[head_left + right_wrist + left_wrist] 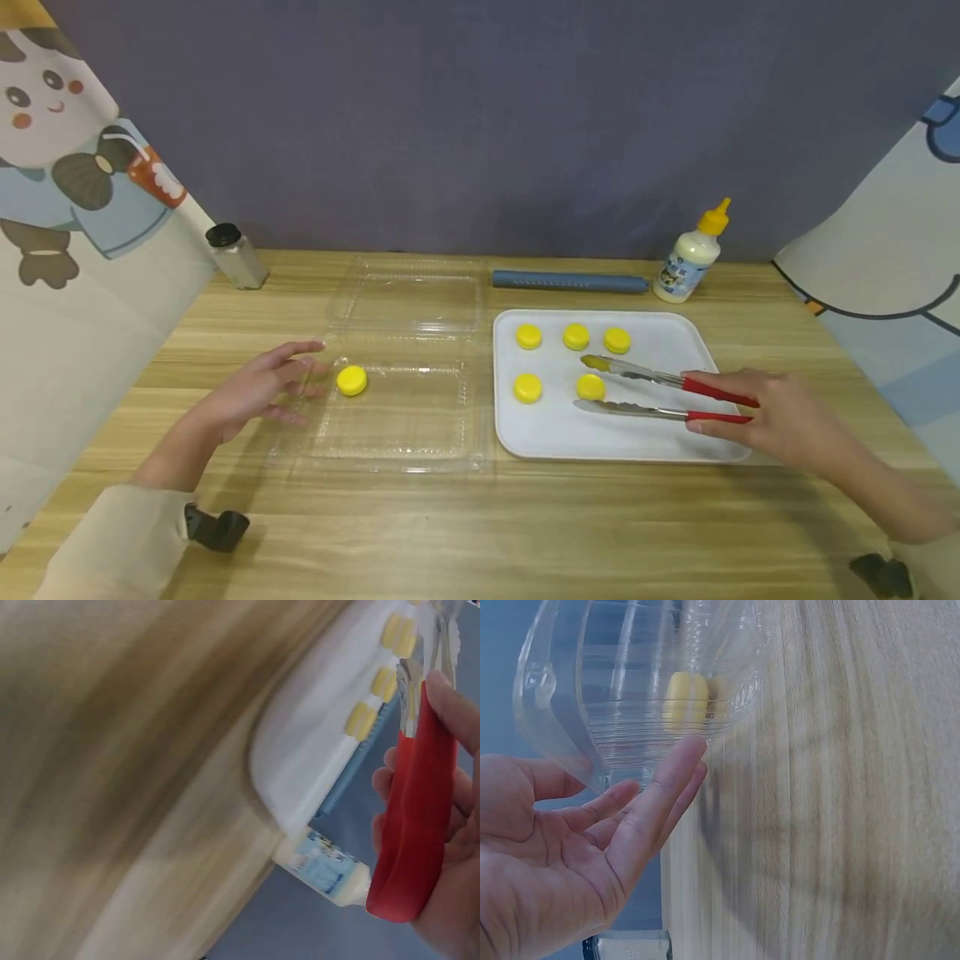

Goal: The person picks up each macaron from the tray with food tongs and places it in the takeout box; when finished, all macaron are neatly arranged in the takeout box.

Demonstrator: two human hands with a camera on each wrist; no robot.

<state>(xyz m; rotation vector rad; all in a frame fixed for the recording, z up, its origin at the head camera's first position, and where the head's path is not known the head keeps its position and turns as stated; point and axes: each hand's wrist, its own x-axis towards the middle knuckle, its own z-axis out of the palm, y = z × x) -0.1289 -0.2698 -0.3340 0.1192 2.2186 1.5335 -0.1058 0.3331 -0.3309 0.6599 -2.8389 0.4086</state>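
My right hand point(772, 412) grips red-handled metal tongs point(637, 371) over the white tray point(652, 437). The tong arms are spread, one on each side of a yellow macaron point(590, 387); neither visibly pinches it. Other yellow macarons point(528, 337) sit in two rows on the tray. At the left, a clear plastic box point(397, 462) lies with its lid point(408, 300) folded back. One macaron point(351, 381) rests inside, near the upper left corner. My left hand point(570, 847) is beside the box's left wall, fingers extended and loosely spread; whether they touch the plastic I cannot tell.
Behind the tray lies a blue-grey stick-shaped object point(570, 282). A squeeze bottle with a yellow cap point(684, 262) stands at the tray's back right. A small jar with a black lid point(238, 257) is at the back left. A dark partition point(480, 125) rises behind the table.
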